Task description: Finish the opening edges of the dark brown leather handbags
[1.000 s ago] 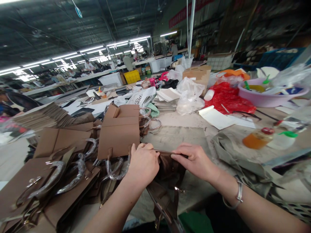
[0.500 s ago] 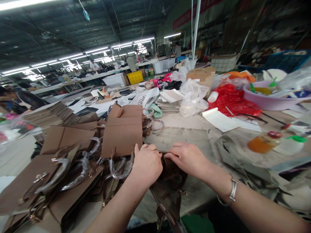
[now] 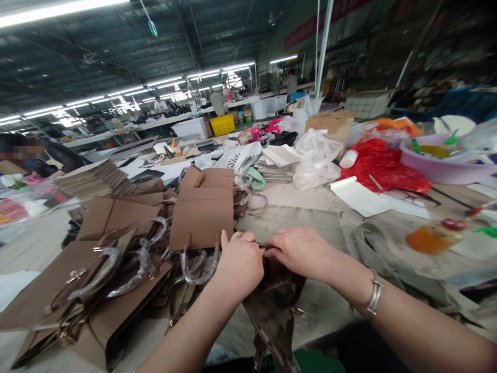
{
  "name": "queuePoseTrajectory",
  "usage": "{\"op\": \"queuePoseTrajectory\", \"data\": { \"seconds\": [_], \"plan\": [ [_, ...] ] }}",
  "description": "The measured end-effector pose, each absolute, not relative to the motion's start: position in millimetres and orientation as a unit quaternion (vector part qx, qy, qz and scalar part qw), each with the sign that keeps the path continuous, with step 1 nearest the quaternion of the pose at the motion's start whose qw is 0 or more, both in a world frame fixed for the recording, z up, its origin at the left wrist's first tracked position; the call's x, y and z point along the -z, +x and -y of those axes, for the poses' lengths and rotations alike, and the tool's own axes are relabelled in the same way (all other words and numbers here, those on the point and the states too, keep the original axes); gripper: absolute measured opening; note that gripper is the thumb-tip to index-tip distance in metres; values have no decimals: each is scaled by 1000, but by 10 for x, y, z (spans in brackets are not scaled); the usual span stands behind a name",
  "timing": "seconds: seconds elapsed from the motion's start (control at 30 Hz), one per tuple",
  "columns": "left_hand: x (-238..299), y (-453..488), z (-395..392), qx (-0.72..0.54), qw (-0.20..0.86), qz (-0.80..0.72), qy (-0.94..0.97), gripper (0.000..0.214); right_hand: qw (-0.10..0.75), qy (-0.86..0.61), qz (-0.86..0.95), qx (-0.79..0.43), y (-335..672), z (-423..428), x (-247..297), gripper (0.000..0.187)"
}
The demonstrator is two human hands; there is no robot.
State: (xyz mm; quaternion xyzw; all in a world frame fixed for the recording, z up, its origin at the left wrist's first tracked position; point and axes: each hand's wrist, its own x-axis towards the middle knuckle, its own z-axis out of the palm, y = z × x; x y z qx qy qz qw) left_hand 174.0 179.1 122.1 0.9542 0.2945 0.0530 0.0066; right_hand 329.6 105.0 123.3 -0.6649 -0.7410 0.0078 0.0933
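Note:
In front of me is a brown handbag, partly covered by my hands and forearms. My left hand is closed on its far upper edge, fingers curled over. Close beside it, my right hand pinches the same edge, thumb toward the left hand. A silver bracelet circles the right wrist. Metal fittings hang at the bag's right side. To the left lies a heap of matching brown handbags, their handles wrapped in clear plastic.
A stack of brown pieces stands at the back left. Right of the hands lie grey cloth, a jar of orange liquid, an open notebook and a red plastic bag. A lilac basin stands beyond. Another person is at the far left.
The whole view has shifted slightly, so things appear a little further right. My right hand's fingers have come slightly closer to my left hand; both still hold the bag's edge.

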Motion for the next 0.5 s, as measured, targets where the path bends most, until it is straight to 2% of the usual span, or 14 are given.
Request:
{"op": "queuePoseTrajectory", "data": {
  "seconds": [0.3,0.5],
  "plan": [
    [-1337,1555,-1954,-10,35,-243,969,28,106,-648,754,-21,3293,-1072,-1219,25],
    [-1269,1585,-1954,-41,59,-270,960,33,96,-660,745,-19,3283,-1024,-1198,26]
  ]
}}
